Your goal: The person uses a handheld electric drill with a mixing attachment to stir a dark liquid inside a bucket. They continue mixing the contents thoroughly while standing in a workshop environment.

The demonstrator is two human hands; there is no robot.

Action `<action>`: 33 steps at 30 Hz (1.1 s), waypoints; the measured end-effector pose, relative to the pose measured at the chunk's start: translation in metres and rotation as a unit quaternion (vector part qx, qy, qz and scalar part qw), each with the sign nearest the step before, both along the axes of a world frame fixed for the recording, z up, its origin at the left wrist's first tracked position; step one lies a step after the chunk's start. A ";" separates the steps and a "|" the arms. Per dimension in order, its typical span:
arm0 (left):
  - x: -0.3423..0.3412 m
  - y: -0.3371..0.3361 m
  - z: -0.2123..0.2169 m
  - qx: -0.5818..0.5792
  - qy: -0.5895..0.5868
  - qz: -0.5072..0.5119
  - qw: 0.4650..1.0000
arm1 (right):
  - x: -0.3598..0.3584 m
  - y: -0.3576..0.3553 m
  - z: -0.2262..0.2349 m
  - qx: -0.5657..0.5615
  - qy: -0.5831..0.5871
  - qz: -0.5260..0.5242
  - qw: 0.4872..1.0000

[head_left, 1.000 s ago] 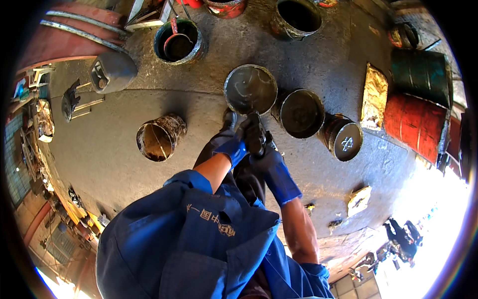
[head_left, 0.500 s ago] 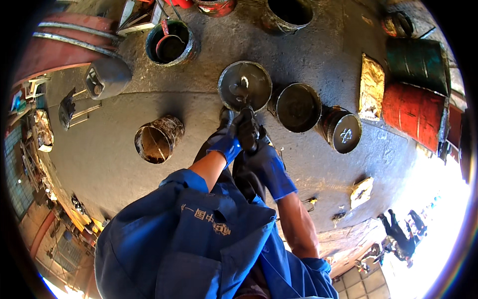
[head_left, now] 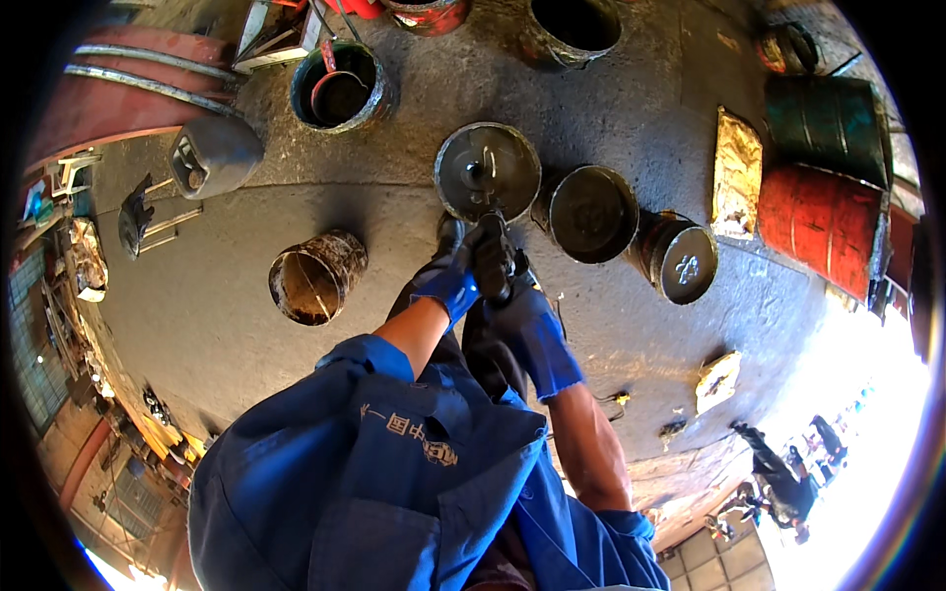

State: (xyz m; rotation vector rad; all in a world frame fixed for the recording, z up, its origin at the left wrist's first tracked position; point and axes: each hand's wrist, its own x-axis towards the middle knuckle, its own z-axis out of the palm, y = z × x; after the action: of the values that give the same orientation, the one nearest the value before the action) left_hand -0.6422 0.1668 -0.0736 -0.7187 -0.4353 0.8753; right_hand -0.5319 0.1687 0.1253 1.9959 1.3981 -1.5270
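Both my hands are in dark gloves with blue cuffs and are closed around a black power drill point(head_left: 493, 264), which points at the bucket in front of my feet. My left hand point(head_left: 457, 281) grips its left side near the front. My right hand point(head_left: 518, 313) wraps the rear part; the fingers are partly hidden. The drill's front end is at the near rim of the bucket point(head_left: 450, 202), which holds dark grey liquid with a swirl on its surface. Whatever is below the liquid cannot be seen.
Two buckets of dark liquid, the nearer bucket point(head_left: 593, 214) and a smaller bucket point(head_left: 680, 258), stand to the right. A stained bucket point(head_left: 347, 258) lies tipped left. Further off are a bucket with a red-handled dipper point(head_left: 327, 67), a grey jerrycan point(head_left: 222, 153) and a red drum point(head_left: 820, 219).
The swirl in the liquid has changed shape, with a dark hollow showing now. My hands and the drill stay almost in place. A distant person at the lower right has shifted.
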 end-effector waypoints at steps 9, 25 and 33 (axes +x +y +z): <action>-0.001 -0.023 -0.058 -0.092 -0.047 -0.008 0.995 | 0.005 -0.005 -0.004 0.068 -0.002 0.007 0.998; 0.005 -0.006 -0.004 -0.114 0.088 -0.040 0.989 | 0.005 0.009 0.015 0.010 0.002 -0.026 1.000; 0.013 -0.001 0.000 -0.016 -0.061 0.048 0.997 | 0.007 -0.002 0.005 0.007 -0.027 0.017 0.999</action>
State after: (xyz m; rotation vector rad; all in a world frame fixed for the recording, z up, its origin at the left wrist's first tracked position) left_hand -0.6291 0.1657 -0.0739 -0.7880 -0.5700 0.9333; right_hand -0.5250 0.1669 0.1303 1.9945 1.4174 -1.4424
